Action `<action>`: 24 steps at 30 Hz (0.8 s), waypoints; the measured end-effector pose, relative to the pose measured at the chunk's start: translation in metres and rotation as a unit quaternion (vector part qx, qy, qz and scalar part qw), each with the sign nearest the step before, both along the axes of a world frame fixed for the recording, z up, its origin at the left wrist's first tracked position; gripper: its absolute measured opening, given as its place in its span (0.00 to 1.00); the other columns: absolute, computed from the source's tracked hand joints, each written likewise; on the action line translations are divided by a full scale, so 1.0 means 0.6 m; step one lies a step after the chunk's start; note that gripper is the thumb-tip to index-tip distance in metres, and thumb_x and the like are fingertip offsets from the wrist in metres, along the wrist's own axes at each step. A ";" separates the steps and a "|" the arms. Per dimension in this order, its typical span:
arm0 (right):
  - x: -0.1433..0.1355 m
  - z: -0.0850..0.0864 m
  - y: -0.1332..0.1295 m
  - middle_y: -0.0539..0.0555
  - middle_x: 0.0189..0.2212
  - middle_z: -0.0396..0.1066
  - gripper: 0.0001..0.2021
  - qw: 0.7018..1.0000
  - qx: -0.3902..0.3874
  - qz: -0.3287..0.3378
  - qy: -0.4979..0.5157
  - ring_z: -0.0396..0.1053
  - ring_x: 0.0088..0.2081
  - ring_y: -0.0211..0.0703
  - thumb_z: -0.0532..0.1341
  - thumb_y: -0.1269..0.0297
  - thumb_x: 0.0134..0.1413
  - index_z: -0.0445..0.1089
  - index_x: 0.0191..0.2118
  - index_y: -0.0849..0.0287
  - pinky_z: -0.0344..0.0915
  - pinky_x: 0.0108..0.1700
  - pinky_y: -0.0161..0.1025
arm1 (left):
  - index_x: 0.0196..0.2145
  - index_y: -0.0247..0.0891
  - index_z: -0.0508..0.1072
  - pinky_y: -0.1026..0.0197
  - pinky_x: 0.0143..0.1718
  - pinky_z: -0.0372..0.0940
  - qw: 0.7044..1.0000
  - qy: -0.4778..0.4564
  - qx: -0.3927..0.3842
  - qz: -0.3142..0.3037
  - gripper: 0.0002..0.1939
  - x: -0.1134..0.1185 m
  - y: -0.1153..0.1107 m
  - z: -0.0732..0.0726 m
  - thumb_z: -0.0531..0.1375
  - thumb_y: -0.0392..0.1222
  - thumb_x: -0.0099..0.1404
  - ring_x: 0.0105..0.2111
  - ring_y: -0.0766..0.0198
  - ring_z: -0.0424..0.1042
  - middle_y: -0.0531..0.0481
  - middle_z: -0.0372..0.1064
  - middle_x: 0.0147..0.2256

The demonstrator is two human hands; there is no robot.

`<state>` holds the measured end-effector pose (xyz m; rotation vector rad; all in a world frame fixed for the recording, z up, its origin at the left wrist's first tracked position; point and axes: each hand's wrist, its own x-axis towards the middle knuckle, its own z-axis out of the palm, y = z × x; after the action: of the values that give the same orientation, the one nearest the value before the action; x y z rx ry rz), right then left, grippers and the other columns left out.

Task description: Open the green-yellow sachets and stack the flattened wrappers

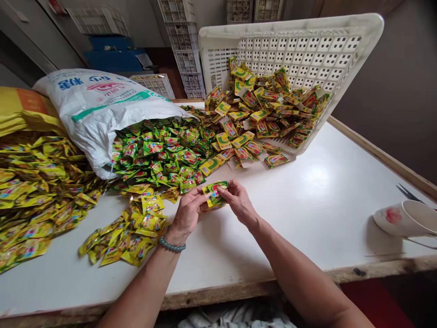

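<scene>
My left hand and my right hand meet over the white table. Between their fingers they both grip a small green and yellow packet; something yellow shows just beneath it, too covered to make out. Beyond my hands, green packets spill from a white sack. A loose group of yellow packets lies left of my left hand. Small yellow boxes, some with flaps open, spread out of a tipped white basket.
A large heap of yellow packets covers the left side, with yellow bags behind. A white cup and scissors are at the right. Stacked crates stand behind the table.
</scene>
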<state>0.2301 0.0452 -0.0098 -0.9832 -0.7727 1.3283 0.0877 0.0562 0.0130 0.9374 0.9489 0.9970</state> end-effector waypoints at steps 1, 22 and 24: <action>0.003 -0.001 0.002 0.48 0.26 0.68 0.21 1.000 0.012 -0.006 -0.011 0.65 0.28 0.37 0.71 0.52 0.38 0.62 0.29 0.58 0.62 0.32 0.36 | 0.39 0.35 0.70 0.53 0.41 0.71 0.999 0.030 0.014 -0.007 0.24 -0.003 0.004 -0.002 0.69 0.48 0.48 0.35 0.55 0.76 0.46 0.77 0.34; 0.032 0.010 0.009 0.49 0.27 0.69 0.20 0.995 -0.013 -0.086 -0.039 0.67 0.30 0.39 0.70 0.52 0.37 0.63 0.31 0.59 0.64 0.32 0.36 | 0.50 0.45 0.68 0.66 0.38 0.64 0.993 -0.022 0.031 0.109 0.33 -0.066 0.017 0.005 0.70 0.37 0.44 0.39 0.67 0.69 0.54 0.70 0.40; 0.030 -0.002 0.010 0.49 0.27 0.68 0.18 0.993 -0.017 -0.082 -0.080 0.67 0.30 0.39 0.68 0.53 0.39 0.64 0.31 0.58 0.65 0.34 0.37 | 0.49 0.46 0.67 0.65 0.40 0.66 0.992 -0.038 0.021 0.121 0.36 -0.071 0.007 0.002 0.71 0.33 0.41 0.41 0.65 0.70 0.54 0.71 0.42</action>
<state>0.2482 0.0515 -0.0107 -1.1659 -0.7734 1.1347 0.0450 0.0603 0.0144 0.8257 0.9958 1.2531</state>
